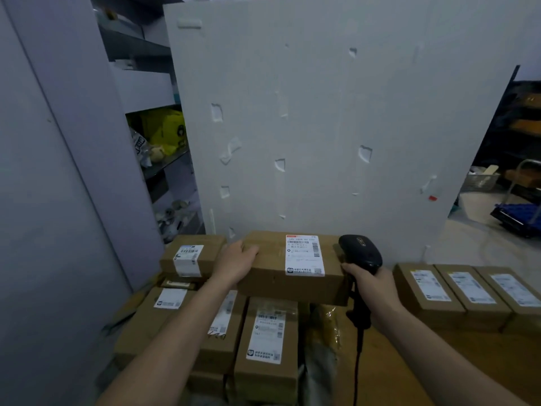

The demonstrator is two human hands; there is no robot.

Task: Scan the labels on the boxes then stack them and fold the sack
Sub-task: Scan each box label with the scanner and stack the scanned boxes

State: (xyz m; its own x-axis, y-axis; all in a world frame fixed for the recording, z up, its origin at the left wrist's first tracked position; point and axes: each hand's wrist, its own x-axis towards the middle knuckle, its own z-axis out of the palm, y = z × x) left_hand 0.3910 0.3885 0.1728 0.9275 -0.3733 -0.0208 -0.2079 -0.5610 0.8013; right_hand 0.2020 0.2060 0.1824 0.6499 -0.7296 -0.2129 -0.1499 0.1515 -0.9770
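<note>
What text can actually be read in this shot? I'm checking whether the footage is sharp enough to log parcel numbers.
None of it reads.
Held box, shipping label: barcodes and print lines visible, characters blurred.
Box below it, label: blurred.
Three boxes on the right: labels blurred.
Left stack box: label too small.
Scanner in the right hand: mark on top unreadable.

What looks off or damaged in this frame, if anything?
Boxes look intact. The white panel behind them is pocked with torn tape scraps. The left-side pile sits unevenly, boxes at differing angles, unlike the neat row of three on the right. The held box is only tilted because it's being handled.
</note>
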